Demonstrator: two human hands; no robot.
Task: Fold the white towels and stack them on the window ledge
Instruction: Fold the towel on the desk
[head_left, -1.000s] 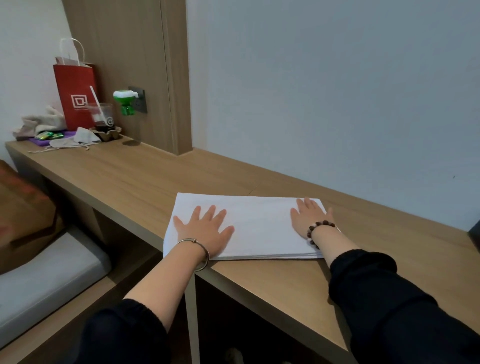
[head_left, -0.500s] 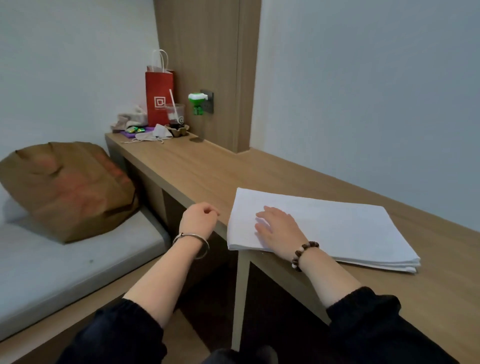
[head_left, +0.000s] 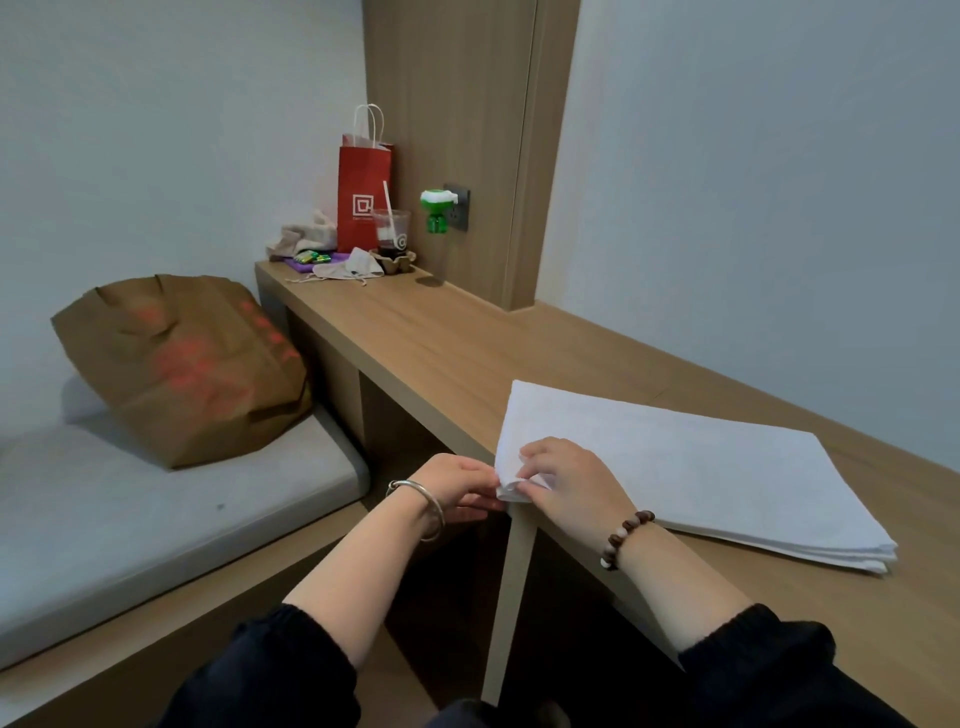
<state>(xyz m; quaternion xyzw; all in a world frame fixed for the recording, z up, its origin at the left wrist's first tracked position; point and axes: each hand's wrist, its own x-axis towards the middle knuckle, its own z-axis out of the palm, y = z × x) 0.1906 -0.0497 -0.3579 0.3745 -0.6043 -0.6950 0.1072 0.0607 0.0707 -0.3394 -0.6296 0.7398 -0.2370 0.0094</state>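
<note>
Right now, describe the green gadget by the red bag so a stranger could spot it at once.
Follow the long wooden ledge to its far end, where a tall wooden panel rises. Low on that panel, right of the red paper bag and the straw cup, is a grey socket. The green gadget is plugged into it, white-capped, and alone hangs clear of the ledge.

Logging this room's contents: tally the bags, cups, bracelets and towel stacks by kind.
Paper bags: 2 (red paper gift bag, crumpled brown paper bag)
Clear plastic cup with straw: 1
Bracelets: 2 (silver metal bangle, brown wooden bead bracelet)
Stack of folded white towels: 1
Total: 6
</note>
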